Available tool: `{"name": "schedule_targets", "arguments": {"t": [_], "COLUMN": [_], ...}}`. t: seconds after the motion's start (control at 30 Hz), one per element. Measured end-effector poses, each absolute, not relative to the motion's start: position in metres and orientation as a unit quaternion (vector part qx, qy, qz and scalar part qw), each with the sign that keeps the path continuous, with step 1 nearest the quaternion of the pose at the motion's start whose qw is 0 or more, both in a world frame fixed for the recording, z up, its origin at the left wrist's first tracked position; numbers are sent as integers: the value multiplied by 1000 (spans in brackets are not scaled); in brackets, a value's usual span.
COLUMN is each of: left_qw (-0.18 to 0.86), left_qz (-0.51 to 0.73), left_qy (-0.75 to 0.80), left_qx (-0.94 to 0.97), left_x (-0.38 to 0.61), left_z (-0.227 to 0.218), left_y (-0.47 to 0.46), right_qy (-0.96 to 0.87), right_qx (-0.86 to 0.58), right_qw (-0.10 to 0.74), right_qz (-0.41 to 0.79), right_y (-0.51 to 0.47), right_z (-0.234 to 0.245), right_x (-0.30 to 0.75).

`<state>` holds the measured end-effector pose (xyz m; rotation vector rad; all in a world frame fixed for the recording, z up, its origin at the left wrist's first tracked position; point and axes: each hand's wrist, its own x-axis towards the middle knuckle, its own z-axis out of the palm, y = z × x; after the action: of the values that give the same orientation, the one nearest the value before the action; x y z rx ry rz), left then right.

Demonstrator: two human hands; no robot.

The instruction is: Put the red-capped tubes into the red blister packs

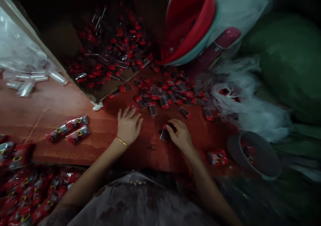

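Observation:
My left hand (pixel 129 124), with a gold bangle at the wrist, hovers over the red table with its fingers spread and nothing in them. Just beyond its fingertips lies a small red piece (pixel 132 108), partly covered by them. Thumb and fingers of my right hand (pixel 180 135) are bent around the edge of a small clear container with a red cap and dark contents (pixel 164 135). Past both hands spreads a loose pile of similar red-capped containers (pixel 164 100). A thin dark ring (pixel 151 147), perhaps a rubber band, lies between my forearms.
A tipped cardboard box (pixel 60 42) spills red-capped containers. Red wrapped packs (pixel 77 134) lie at left, with many more packs (pixel 32 189) below the table edge. Clear tubes (pixel 27 80), a red basin (pixel 190 21), a spray can (pixel 218 47), plastic bags (pixel 260 108) and a grey tub (pixel 260 155) surround.

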<state>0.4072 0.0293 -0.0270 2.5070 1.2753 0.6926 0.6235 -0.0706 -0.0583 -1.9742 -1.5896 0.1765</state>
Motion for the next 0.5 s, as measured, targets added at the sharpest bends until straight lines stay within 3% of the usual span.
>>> {"name": "schedule_targets", "arguments": {"t": [0.27,0.5], "left_qw": [70,52], "left_qz": [116,153], "left_qy": [516,500], "left_qx": [846,851], "left_x": [384,388], "left_z": [-25,-41], "left_y": [109,117], "right_qy": [-645,-665], "right_qx": [-678,-641], "right_qw": [354,383], "right_qz": [-6,17], "right_y": [-56,-55], "right_z": [-40,-36], "right_x": [581,566]}}
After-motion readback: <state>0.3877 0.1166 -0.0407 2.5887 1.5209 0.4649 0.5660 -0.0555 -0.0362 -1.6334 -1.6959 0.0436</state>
